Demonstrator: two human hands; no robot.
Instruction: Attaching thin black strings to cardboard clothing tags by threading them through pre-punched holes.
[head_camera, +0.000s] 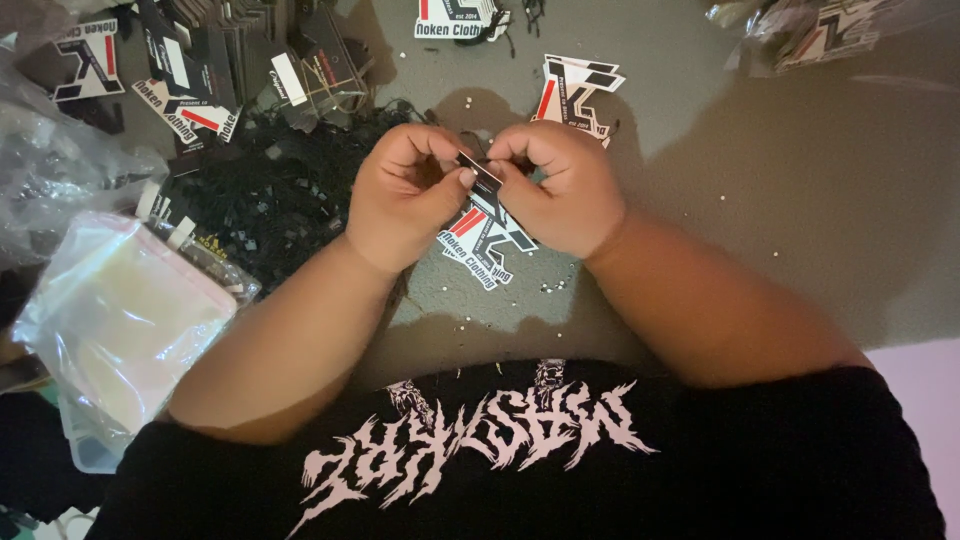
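The left hand (405, 195) and the right hand (560, 190) meet at the middle of the view, both sets of fingers curled shut and pinching one shaped card tag (488, 232), black, white and red. The tag hangs from the fingertips toward 6 o'clock, just above the grey desk (800, 200); whether its lower end touches the surface cannot be told.

At 12 o'clock of the hands, close by, lies a second loose tag (575, 92); farther up at the top edge lies a third tag (455, 18). From 9 to 11 o'clock a heap of black strings (270, 190) crowds right up against the left wrist, and behind it at 11 o'clock a stack of more tags (220, 70) stands and leans. At 8 o'clock, beside the left forearm, a clear plastic pouch (120, 320) lies on a clear box. Crumpled clear wrap fills the left edge at 9 o'clock. At 1 o'clock, in the far corner, a clear bag of tags (830, 30) lies well apart.

Small pale specks dot the desk around the hands. The left side is hemmed in; the right side, from 2 to 4 o'clock, is bare desk. A black printed shirt (520, 460) closes off 6 o'clock.
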